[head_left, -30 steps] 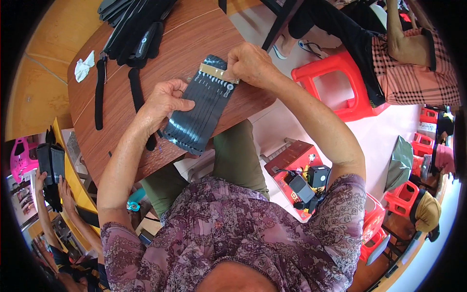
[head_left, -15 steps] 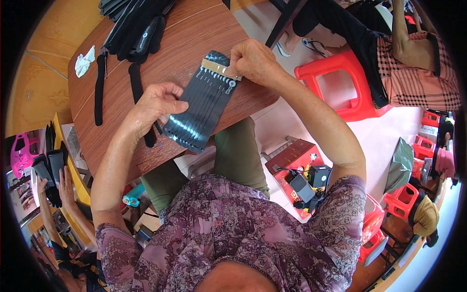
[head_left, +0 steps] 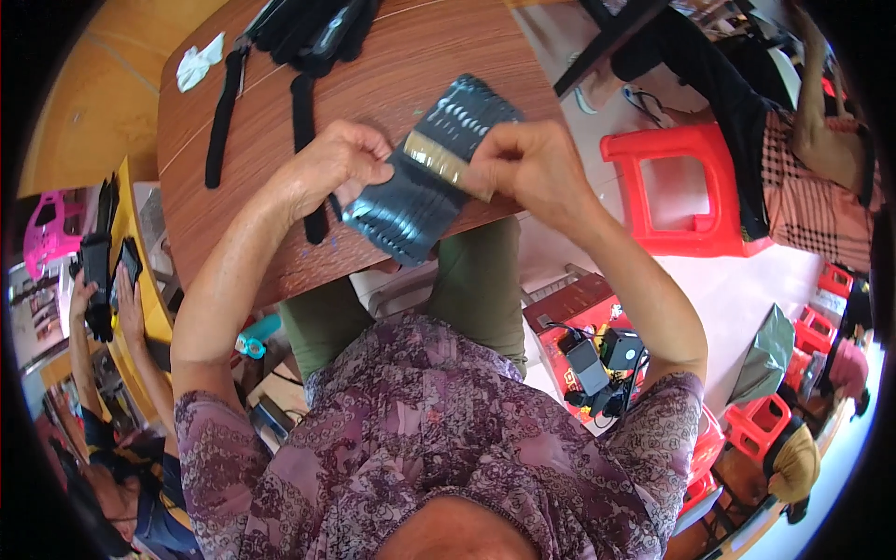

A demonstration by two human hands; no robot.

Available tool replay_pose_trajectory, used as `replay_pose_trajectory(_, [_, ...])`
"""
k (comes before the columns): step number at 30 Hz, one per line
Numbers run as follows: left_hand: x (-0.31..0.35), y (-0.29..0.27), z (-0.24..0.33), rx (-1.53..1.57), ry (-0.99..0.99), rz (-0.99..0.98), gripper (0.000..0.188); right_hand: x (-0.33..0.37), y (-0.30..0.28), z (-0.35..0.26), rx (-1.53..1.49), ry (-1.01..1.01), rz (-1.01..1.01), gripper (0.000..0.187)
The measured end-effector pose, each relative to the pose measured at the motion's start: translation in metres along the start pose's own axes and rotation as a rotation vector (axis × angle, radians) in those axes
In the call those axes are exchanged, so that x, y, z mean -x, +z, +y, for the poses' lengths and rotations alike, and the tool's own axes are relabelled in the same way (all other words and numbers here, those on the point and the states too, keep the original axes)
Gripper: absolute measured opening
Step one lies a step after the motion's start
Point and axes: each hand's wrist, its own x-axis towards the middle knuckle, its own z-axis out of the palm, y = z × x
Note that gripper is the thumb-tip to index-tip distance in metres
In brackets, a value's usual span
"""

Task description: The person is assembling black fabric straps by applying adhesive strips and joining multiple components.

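A fanned stack of shiny black plastic sleeves (head_left: 406, 210), with pale marks near its far end, hangs partly over the table's near edge. Across its middle lies a tan band (head_left: 434, 159). My left hand (head_left: 341, 168) is closed, thumb and fingers pinching the stack's left side. With thumb and bent fingers, my right hand (head_left: 532, 173) grips the band's right end at the stack's right edge. To the left lie two narrow black padded strips, one farther out (head_left: 224, 121) and one partly behind my left hand (head_left: 306, 121).
A pile of black strips (head_left: 313, 33) and a crumpled white tissue (head_left: 200, 63) lie on the wooden table (head_left: 439, 47). A red stool (head_left: 667, 191) stands right, beside a seated person. Black devices (head_left: 602, 359) rest on a red box. At left, another person handles black items.
The tan band has moved from near the far end of the stack to its middle, with my right hand on it. The view has shifted, so the table sits higher and farther right.
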Motion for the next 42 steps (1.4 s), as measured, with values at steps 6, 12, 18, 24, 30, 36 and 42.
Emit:
replay_pose_trajectory(6, [-0.005, -0.006, 0.002, 0.03, -0.058, -0.103, 0.004, 0.019, 0.051, -0.005, -0.078, 0.008, -0.23, 0.013])
replay_pose_trajectory(12, [-0.008, -0.004, -0.003, 0.086, -0.024, -0.119, 0.006, 0.021, 0.064, -0.009, 0.214, -0.069, -0.147, 0.012])
replay_pose_trajectory(18, [-0.013, -0.009, -0.012, 0.134, -0.014, -0.152, 0.006, 0.017, 0.07, -0.013, 0.358, -0.106, -0.091, 0.015])
replay_pose_trajectory(24, [-0.011, -0.006, -0.009, 0.083, 0.012, -0.101, 0.007, 0.011, 0.069, -0.014, 0.313, -0.052, -0.12, 0.015])
replay_pose_trajectory(30, [-0.009, -0.008, -0.005, 0.103, -0.013, -0.126, 0.006, 0.014, 0.071, -0.015, 0.374, -0.097, -0.093, 0.014])
replay_pose_trajectory(36, [-0.011, -0.005, -0.007, 0.075, -0.004, -0.135, 0.005, 0.014, 0.071, -0.012, 0.351, -0.086, -0.105, 0.015])
replay_pose_trajectory(42, [-0.008, -0.007, -0.001, 0.105, -0.019, -0.149, 0.006, 0.013, 0.072, -0.012, 0.377, -0.095, -0.081, 0.015])
